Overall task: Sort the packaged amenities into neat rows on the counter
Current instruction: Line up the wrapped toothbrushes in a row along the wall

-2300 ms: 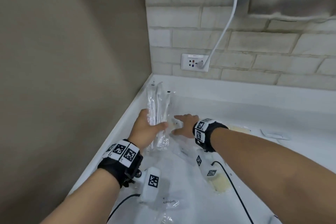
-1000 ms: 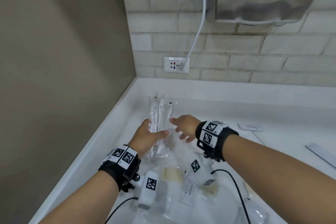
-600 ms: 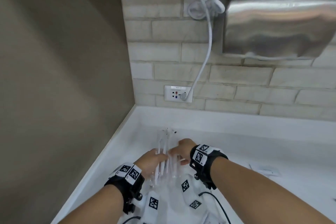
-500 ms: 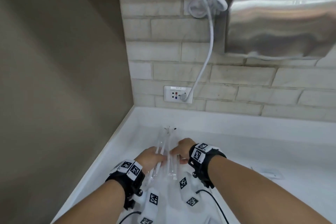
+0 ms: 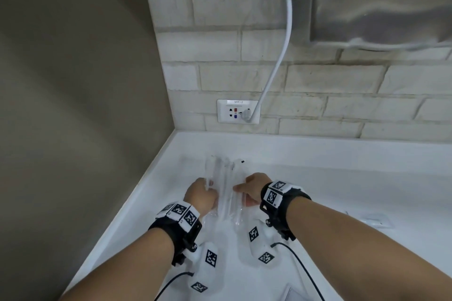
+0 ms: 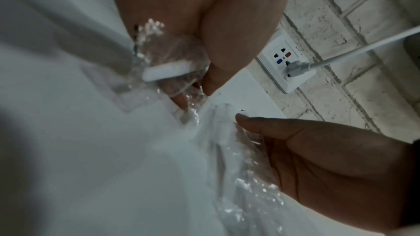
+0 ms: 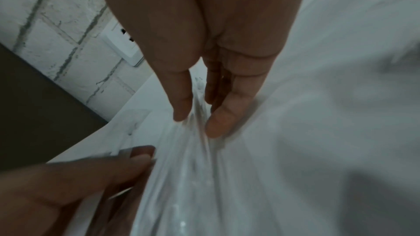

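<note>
Several long amenity packets in clear plastic wrap [image 5: 226, 186] lie bunched lengthwise on the white counter [image 5: 318, 178], near the left corner. My left hand [image 5: 206, 190] holds the bunch from the left. In the left wrist view its fingers [image 6: 211, 78] curl round crinkled clear wrap with a white piece [image 6: 168, 71] inside. My right hand [image 5: 242, 190] holds the bunch from the right. The right wrist view shows its thumb and fingers [image 7: 218, 123] pinching the clear wrap [image 7: 188, 168]. What is inside most packets is hard to make out.
A brown side wall [image 5: 73, 105] bounds the counter on the left and a brick wall stands behind. A white cable runs from an outlet [image 5: 238, 111] up beside a steel dryer [image 5: 381, 0]. One flat white packet [image 5: 374, 219] lies at right, another corner [image 5: 296, 293] at the bottom.
Both hands have closed in on the bunch of clear packets from either side and now hold it. The right hand, open and above the counter a second ago, has come down onto them.
</note>
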